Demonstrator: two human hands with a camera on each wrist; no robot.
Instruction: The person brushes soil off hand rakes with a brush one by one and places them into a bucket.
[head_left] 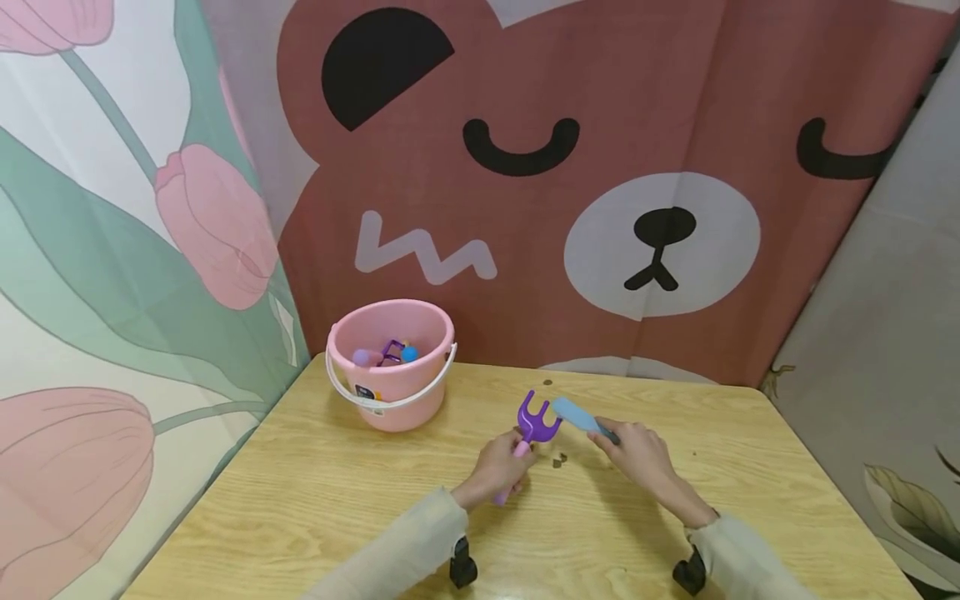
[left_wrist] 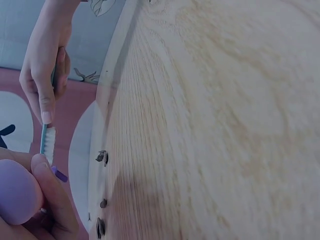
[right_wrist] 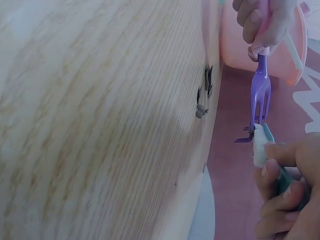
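My left hand (head_left: 504,463) grips the pink handle of a purple toy garden fork (head_left: 538,423), its prongs pointing away from me above the table. In my right hand (head_left: 641,454) is a blue-green brush (head_left: 576,413), held by its handle. White bristles (right_wrist: 259,146) on the brush touch the prong end of the fork in the right wrist view. Dark bits, apparently dirt, cling at the prong tips there. The rounded lilac end of the fork's handle (left_wrist: 19,192) sticks out of my left hand in the left wrist view.
A pink bucket (head_left: 397,408) with a white handle stands at the back left of the wooden table (head_left: 360,517), with several toys inside. Small dark crumbs (head_left: 559,460) lie on the table below the fork, and another (head_left: 547,382) near the back edge. Printed curtains hang behind.
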